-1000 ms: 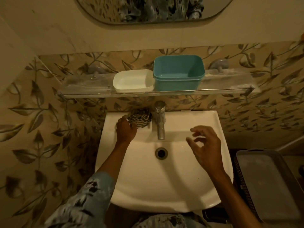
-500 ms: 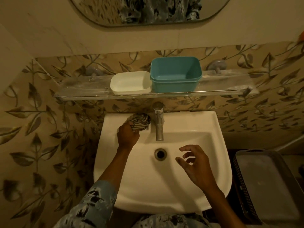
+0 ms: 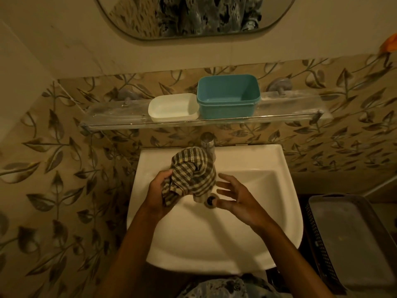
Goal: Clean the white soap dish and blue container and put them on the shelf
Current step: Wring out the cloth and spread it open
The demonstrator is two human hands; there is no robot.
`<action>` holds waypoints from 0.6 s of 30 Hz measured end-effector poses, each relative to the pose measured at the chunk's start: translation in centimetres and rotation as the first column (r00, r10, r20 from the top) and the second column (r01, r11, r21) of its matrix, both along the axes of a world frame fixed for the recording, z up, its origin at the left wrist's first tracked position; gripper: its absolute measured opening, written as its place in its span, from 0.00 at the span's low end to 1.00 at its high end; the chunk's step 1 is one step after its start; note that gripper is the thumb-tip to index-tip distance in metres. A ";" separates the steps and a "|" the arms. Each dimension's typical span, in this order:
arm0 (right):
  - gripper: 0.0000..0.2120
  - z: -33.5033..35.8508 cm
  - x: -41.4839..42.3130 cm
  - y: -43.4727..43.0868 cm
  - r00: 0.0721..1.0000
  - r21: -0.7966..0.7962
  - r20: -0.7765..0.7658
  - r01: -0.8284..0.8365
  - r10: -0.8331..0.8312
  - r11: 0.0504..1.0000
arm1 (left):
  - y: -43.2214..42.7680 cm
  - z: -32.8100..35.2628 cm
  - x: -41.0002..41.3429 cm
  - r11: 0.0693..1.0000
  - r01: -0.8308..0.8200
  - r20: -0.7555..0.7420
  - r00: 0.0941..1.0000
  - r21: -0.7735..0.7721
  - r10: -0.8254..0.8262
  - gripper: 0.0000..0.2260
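White soap dish (image 3: 171,107), shallow, touches the deeper blue container (image 3: 227,97), both empty, on the clear shelf (image 3: 111,117). Over the glossy basin (image 3: 214,244) your left hand (image 3: 160,192) grips a bunched checked cloth (image 3: 193,173); your right hand (image 3: 236,201) is released, fingers spread.

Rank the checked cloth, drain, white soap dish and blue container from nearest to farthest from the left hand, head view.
1. Checked cloth: gripped by the left hand.
2. Drain: in the basin, to its right.
3. White soap dish: on the shelf above.
4. Blue container: on the shelf, farther right.
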State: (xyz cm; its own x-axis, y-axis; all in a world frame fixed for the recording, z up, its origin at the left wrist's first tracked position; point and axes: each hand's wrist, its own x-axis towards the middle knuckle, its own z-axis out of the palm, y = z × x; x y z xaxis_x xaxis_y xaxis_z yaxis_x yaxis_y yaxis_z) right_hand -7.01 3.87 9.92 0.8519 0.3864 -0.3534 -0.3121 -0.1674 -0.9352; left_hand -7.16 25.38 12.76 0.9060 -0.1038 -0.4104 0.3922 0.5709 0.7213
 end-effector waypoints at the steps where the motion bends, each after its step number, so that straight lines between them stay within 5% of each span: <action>1: 0.33 0.4 -0.1 0.1 1.000 0.032 -0.013 -0.026 0.027 0.999 | -0.4 0.0 -0.5 0.999 0.002 -0.001 1.000 -0.034 -0.002 0.20; 4: 0.25 1.0 -0.5 -0.3 0.995 0.331 -0.070 -0.050 0.078 0.942 | -1.7 0.4 -1.7 0.998 0.059 0.025 0.998 -0.008 -0.059 0.19; 7: 0.19 1.7 -1.0 -1.1 0.993 0.484 -0.110 0.091 -0.043 0.870 | -2.2 -0.5 -2.3 0.974 0.094 0.138 0.983 0.207 -0.124 0.12; 12: 0.04 3.0 -0.8 -3.5 0.906 0.181 0.300 0.252 -0.297 0.951 | -2.4 -1.6 -2.8 0.840 0.232 0.155 0.925 0.490 -0.346 0.20; 18: 0.04 6.1 -0.5 -5.6 0.879 0.025 0.472 0.066 -0.070 0.998 | -4.9 -0.9 -3.5 0.637 0.338 0.131 0.810 0.693 -0.572 0.21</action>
State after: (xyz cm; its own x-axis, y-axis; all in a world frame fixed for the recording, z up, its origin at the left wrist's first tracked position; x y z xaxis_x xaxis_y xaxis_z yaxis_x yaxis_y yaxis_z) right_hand -7.54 -1.73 16.01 0.9413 0.3224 0.1001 0.1566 -0.1542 -0.9755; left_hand -10.63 20.48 11.81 0.8955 -0.3717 -0.2446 0.1648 -0.2335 0.9583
